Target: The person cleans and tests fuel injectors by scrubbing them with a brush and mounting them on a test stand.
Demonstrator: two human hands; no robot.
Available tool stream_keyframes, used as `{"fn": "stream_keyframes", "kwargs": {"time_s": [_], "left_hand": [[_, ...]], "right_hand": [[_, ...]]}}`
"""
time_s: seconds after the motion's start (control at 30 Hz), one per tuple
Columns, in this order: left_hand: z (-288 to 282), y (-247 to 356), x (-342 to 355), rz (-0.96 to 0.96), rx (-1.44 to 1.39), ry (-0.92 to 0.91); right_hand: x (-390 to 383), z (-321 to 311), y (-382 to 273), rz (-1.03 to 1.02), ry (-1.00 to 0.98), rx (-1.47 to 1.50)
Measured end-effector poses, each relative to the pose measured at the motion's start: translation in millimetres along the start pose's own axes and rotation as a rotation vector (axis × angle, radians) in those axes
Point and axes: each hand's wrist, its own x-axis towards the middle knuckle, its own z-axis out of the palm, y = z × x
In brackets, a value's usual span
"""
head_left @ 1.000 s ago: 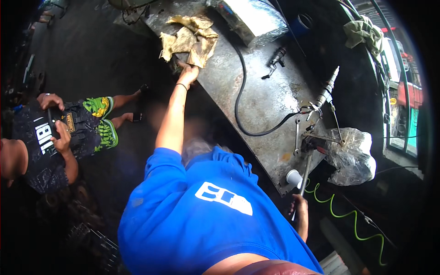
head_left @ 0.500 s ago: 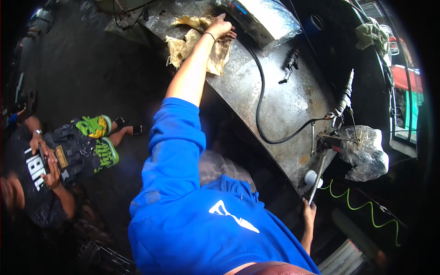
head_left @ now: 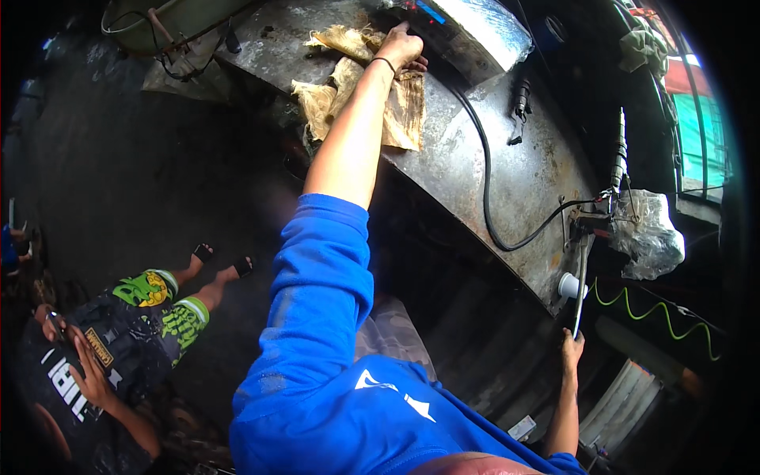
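Curled around the free end of a metal lever (head_left: 583, 281), the right hand (head_left: 571, 347) grips just off the near corner of the workbench (head_left: 447, 162). Toward the bench's far end, the left hand (head_left: 402, 51) is by a wrapped box (head_left: 475, 39), above a tan cloth (head_left: 405, 119); whether its fingers pinch anything, I cannot tell. At the bench's right edge a metal cylinder (head_left: 620, 158) stands upright; mounting it looks done. Another, dark cylinder (head_left: 521, 103) lies loose on the bench, seemingly not yet mounted.
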Motion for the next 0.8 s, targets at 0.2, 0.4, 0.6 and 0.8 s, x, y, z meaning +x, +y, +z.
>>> {"fn": "stream_keyframes", "kwargs": {"time_s": [0.2,0.4,0.6,0.8], "left_hand": [[-4.8,-9.3,-8.7,0.122,-0.194,-0.064],[-8.2,-13.5,-9.6,0.14,-0.179,-0.138],[-10.7,-17.1,-10.3,0.138,-0.204,-0.135],[-2.1,-19.7,-1.9,0.196,-0.263,-0.097]], "right_hand": [[-30.0,-7.3,-57.1,0.134,-0.051,0.072],[-22.9,0.8,-28.9,-0.089,0.195,-0.077],[-29.0,-3.8,-49.1,0.029,0.098,-0.132],[-21.7,0.6,-19.7,-0.107,0.265,-0.152]]}}
